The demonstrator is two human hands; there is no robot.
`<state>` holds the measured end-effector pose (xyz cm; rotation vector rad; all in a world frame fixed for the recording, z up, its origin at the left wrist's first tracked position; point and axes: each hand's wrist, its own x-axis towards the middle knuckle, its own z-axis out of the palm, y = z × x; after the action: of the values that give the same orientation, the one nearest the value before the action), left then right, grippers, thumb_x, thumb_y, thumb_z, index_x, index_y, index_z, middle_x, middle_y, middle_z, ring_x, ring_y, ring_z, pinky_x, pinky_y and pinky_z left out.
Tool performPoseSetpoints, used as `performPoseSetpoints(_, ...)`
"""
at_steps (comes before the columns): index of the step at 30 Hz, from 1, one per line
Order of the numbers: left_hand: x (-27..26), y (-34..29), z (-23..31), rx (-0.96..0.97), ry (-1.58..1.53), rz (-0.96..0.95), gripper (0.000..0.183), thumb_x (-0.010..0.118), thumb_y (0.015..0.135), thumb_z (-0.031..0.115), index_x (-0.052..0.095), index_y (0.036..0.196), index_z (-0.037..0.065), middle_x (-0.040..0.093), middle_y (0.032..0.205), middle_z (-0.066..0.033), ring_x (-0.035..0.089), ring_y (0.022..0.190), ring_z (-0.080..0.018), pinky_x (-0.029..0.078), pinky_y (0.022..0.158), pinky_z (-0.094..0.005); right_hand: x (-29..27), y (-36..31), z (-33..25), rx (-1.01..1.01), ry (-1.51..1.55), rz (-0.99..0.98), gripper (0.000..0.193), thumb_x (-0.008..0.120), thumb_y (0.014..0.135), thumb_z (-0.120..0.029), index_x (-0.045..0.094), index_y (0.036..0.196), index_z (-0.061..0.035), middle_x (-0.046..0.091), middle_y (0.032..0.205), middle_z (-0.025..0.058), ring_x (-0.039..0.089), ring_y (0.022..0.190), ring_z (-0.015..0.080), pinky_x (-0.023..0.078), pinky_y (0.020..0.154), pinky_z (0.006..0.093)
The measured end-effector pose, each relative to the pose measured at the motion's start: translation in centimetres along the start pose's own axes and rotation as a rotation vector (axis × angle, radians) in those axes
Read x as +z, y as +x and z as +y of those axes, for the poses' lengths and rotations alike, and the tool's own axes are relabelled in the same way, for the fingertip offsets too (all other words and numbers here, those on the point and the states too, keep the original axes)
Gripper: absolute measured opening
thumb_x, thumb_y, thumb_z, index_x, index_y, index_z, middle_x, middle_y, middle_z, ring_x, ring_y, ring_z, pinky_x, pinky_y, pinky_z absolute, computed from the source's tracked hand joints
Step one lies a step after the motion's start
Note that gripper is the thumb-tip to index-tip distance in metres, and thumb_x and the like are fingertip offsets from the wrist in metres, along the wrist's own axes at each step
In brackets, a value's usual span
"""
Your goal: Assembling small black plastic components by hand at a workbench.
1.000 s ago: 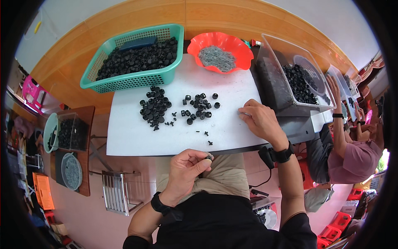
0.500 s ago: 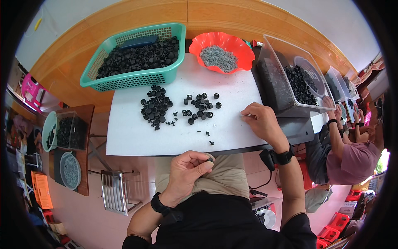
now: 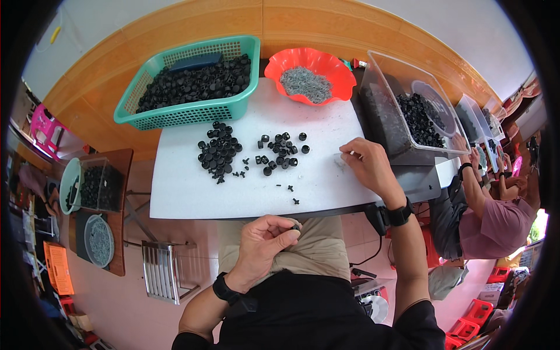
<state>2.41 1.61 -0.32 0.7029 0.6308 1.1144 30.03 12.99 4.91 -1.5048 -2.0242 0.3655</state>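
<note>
Below the near edge of the white table [image 3: 186, 192], your left hand [image 3: 265, 242] is pinching a small black piece [image 3: 296, 227] between thumb and fingertips, holding it over your lap. Your right hand [image 3: 368, 166] is resting on the tabletop with its fingertips closing narrowly on something thin and pale; it is too small to tell what, or whether you are really gripping it. Two loose heaps of black caps [image 3: 219, 153] are lying between your hands and the green basket [image 3: 181, 114], with the orange bowl [image 3: 310, 76] of grey pins beside it and a clear bin [image 3: 402, 119] just past your right hand.

Because you are holding the piece off the table, a loosening pinch could be sending it down onto your lap or the floor. A few stray bits [image 3: 290, 188] are sitting near the table's front edge, where a brushing wrist could be knocking them off.

Fisheye bending is blurring the rim, and another person's arm [image 3: 472, 192] at the right is partly cut off.
</note>
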Motion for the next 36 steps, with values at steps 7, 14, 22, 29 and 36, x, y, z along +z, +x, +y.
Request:
performPoseSetpoints(7,0.1,0.1,-0.3,-0.002,0.003,-0.001,0.014,0.072,0.089,-0.004,0.067,0.102,0.0,0.071,0.106,-0.0157,0.069,0.087,-0.0167,0.06,0.079,-0.0309,0.1,2.5,0.5,-0.088,-0.166,-0.199,0.015,0.065,0.084,-0.005,0.073,0.096,-0.0016,0.071,0.097,0.016,0.068,0.088,0.0362,0.053,0.077,0.0435)
performPoseSetpoints(14,0.2,0.2,-0.4,-0.008,-0.003,-0.007,0.014,0.072,0.09,-0.003,0.067,0.103,0.0,0.071,0.106,-0.0158,0.069,0.089,-0.0173,0.06,0.079,-0.0313,-0.2,2.4,0.8,-0.144,-0.222,-0.257,0.016,0.063,0.086,-0.002,0.07,0.1,0.0004,0.069,0.098,0.0182,0.067,0.088,0.0369,0.053,0.078,0.0424)
performPoseSetpoints(22,0.0,0.6,-0.4,-0.025,0.038,0.015,0.014,0.071,0.091,-0.004,0.066,0.104,0.0,0.071,0.107,-0.0154,0.068,0.092,-0.017,0.059,0.08,-0.0317,-1.2,-0.7,-2.4,-0.199,0.045,-0.118,0.011,0.058,0.09,0.004,0.063,0.1,0.0017,0.062,0.097,0.0183,0.061,0.086,0.0395,0.05,0.077,0.043)
performPoseSetpoints(29,0.3,1.1,-0.4,0.008,0.051,0.029,0.015,0.07,0.092,-0.003,0.065,0.105,0.001,0.071,0.107,-0.0136,0.068,0.091,-0.0155,0.06,0.08,-0.0312,0.5,-4.8,-5.9,0.02,0.525,-0.149,0.015,0.071,0.091,-0.001,0.069,0.105,0.0025,0.071,0.089,0.0104,0.067,0.079,0.0157,0.053,0.073,0.0284)
performPoseSetpoints(36,0.1,0.9,-0.8,0.004,-0.007,0.027,0.016,0.071,0.092,-0.001,0.068,0.107,0.002,0.072,0.105,-0.0136,0.07,0.091,-0.0178,0.06,0.08,-0.0316,2.5,-7.1,-6.6,-0.01,0.912,-0.31,0.009,0.071,0.093,-0.005,0.071,0.101,0.0015,0.072,0.09,0.0088,0.067,0.08,0.0119,0.054,0.073,0.0259)
